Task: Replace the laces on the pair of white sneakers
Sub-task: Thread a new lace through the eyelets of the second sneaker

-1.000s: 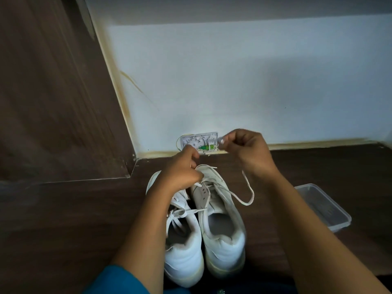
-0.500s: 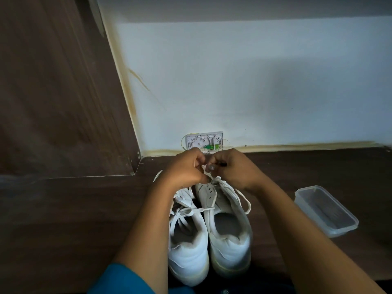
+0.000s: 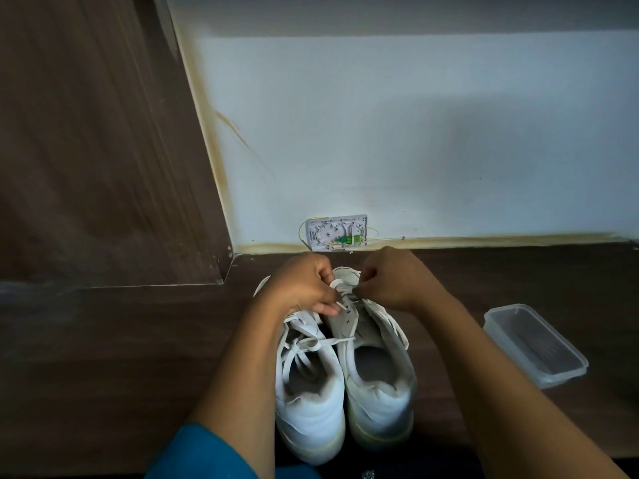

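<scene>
The left hand (image 3: 304, 285) and right hand (image 3: 390, 281) each pinch the flat white lace (image 3: 340, 288) crossing the far eyelets of the right-side white leather sneaker (image 3: 378, 385) between them.

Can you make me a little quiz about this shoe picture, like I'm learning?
1. True or false: the left hand and right hand both pinch the lace of the sneaker nearer the clear container.
2. The clear container lies: A) inside a sneaker; B) on the dark wood surface, beside the sneakers; C) on the wall.
3. What colour is the sleeve?
Key: 1 true; 2 B; 3 blue.
</scene>
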